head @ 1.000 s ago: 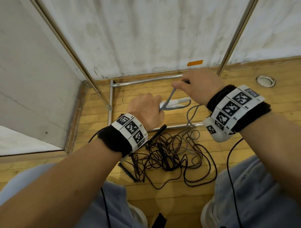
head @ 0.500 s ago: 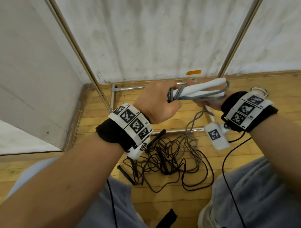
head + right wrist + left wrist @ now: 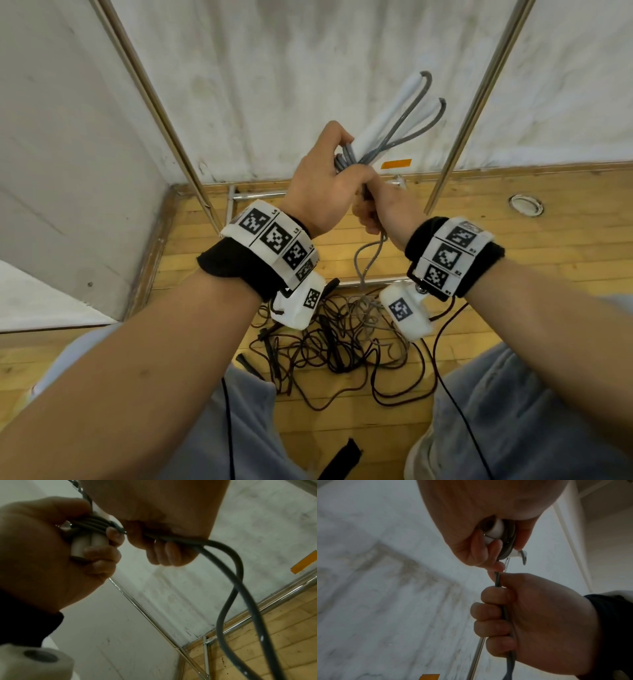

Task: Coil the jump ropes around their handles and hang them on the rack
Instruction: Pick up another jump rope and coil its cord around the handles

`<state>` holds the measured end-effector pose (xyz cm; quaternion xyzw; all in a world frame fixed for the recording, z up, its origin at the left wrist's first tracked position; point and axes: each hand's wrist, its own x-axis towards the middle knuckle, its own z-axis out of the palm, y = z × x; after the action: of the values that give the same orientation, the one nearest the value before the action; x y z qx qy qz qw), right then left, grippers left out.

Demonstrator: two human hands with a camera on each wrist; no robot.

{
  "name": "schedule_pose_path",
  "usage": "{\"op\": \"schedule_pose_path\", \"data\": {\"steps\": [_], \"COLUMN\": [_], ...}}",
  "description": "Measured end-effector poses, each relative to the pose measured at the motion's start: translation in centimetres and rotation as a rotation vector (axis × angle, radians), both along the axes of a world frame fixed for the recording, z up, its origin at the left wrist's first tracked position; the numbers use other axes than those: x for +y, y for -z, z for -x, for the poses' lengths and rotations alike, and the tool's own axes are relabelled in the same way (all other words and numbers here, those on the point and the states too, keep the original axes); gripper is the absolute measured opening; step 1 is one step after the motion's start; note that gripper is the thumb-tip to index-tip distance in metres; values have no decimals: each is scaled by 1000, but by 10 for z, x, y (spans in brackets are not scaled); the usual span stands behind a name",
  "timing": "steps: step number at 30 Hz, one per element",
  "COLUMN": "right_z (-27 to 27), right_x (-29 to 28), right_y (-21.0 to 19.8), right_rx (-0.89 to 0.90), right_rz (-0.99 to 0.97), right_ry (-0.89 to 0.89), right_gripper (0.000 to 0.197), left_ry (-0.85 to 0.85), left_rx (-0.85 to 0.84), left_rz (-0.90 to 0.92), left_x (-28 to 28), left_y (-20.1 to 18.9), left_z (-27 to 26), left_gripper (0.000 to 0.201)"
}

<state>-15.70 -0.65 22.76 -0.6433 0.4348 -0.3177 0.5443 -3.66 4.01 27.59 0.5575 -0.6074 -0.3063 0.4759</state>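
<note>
Here the left hand (image 3: 318, 192) is raised in front of the wall, and its fingers are curled tightly around the two white handles (image 3: 387, 116) of a jump rope. The handles lie side by side and point up and to the right, away from the person. The grey rope (image 3: 414, 120) comes out of the far tips of the handles in two loops and runs back down along them. In the right wrist view several turns of this rope lie close together around the lower part of the handles, just above the left fingers (image 3: 101, 555).

The right hand (image 3: 387, 209) is directly below the left hand and touches it. Its fingers (image 3: 493, 612) are closed in a fist around the free part of the grey rope. From this fist the rope hangs down in a loose curve to the wooden floor (image 3: 513, 246), where its end goes into a tangled pile of ropes (image 3: 342, 335) between the person's knees. Most ropes in this pile are black or dark red, and some black handles lie among them.

Behind the hands stands the metal rack (image 3: 479, 102). Its thin poles rise in front of the white wall and its base bars lie on the floor. A small orange tape (image 3: 396, 164) is stuck low on the wall.
</note>
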Motion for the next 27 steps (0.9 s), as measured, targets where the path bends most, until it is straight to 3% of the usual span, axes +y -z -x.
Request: {"op": "schedule_pose_path", "data": {"steps": [4,7,10,13,15,18,20,22,27], "right_z": [-3,-2,-3,-7,-11,-16,-20,-25,-33], "right_x": [8,12,8,1,-2,-1,1,3,5], "right_y": [1,-1,-5,-7,-9,-11,-11,-11,-15], "right_rx": [-7,-34,104,236,223,-79,-242,-204,127], "right_rz": [280,483,565,469,257,-142,-255,-197,179], "right_ry": [159,185,192,173,85,-49,-35,11,10], "right_gripper": [43,30,15,21,23,22,23,24,42], "left_ry": [-42,-86,-91,-94,-107,-115,-133,-154,-176], "left_rx": [68,152,195,155,125,89,73,14,-185], "left_rz": [-12,-10,-17,-43,-67,-79,-78,-87,-103], "left_x": [-3,-4,-4,-8,-11,-14,-18,-21,-25], "left_y": [-7,-13,-20,-18,-14,-13,-14,-16,-10], "left_z": [-1,-3,-6,-11,-14,-18,-23,-33,-56], "left_gripper": [25,27,27,29,30,30,29,26,19]}}
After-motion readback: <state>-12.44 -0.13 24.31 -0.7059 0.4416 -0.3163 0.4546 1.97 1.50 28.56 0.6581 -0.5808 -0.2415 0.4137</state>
